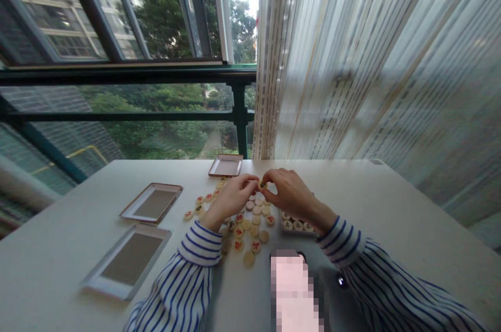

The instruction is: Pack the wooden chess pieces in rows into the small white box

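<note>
Between my two hands, above the table, is a round xiangqi piece (262, 185) with a dark character on its face. My right hand (288, 190) pinches it between thumb and forefinger. From the other side, the fingertips of my left hand (234, 195) close in on its edge, and both hands seem to grip it. Below lie several loose xiangqi pieces, some face up with red characters such as one piece (255, 245), others showing blank wood like another piece (249, 258). Under my right wrist, partly hidden, a box (299, 233) holds pieces in rows.
On the left of the white table (50, 248) lie a brown-rimmed tray or lid (126, 213) and a silvery one (92, 282). A smaller tray (211, 171) sits at the far edge. In front is a phone (291, 290), its screen blurred out. A curtain (332, 60) hangs behind.
</note>
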Demonstrator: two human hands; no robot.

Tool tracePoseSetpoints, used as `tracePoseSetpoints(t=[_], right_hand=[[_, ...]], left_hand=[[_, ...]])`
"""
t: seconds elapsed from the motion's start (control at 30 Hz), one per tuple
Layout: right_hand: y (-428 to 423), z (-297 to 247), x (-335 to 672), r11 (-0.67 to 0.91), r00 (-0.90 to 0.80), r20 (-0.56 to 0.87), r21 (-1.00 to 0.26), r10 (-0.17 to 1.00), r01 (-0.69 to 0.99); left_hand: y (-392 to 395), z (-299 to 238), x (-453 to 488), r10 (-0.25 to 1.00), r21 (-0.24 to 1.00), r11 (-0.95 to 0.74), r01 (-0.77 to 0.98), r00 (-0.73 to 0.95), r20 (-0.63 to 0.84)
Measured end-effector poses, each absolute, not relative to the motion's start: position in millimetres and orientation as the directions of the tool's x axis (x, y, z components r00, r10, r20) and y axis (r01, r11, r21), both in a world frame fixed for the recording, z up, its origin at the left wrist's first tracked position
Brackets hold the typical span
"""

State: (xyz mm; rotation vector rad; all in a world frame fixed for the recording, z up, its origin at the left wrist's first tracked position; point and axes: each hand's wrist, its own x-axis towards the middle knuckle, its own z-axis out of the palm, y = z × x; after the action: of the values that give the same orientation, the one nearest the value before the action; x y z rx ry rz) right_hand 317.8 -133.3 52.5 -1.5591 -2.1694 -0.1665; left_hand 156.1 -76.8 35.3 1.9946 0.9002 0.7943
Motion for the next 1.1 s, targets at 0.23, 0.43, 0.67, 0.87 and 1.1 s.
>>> tracePoseSetpoints(t=[0.23,0.43,0.67,0.87,1.1], right_hand=[[-150.7,50.3,333.2,0.331,-0.212,0.478,-0.178,0.853,0.927],[-159.1,48.0,345.6,0.311,-0.177,0.503,-0.195,0.846,0.93],[-166.6,48.8,358.2,0.323,-0.157,0.511,-0.254,0.845,0.912],[-169.2,49.1,369.3,0.358,-0.182,0.517,-0.265,0.837,0.895],[-171.7,45.4,376.0,0.376,-0.223,0.488,-0.242,0.844,0.894]], left_hand=[[-93.7,51.1,176.0,0.809,0.864,-0.387,0.322,0.568,0.15],[-93.9,48.0,189.2,0.782,0.886,-0.383,0.261,0.602,0.161],[-96.5,54.9,203.3,0.777,0.867,-0.402,0.292,0.61,0.155],[-93.0,53.0,211.1,0.774,0.875,-0.401,0.272,0.612,0.164],[-90.0,39.8,215.1,0.771,0.911,-0.342,0.232,0.623,0.131]])
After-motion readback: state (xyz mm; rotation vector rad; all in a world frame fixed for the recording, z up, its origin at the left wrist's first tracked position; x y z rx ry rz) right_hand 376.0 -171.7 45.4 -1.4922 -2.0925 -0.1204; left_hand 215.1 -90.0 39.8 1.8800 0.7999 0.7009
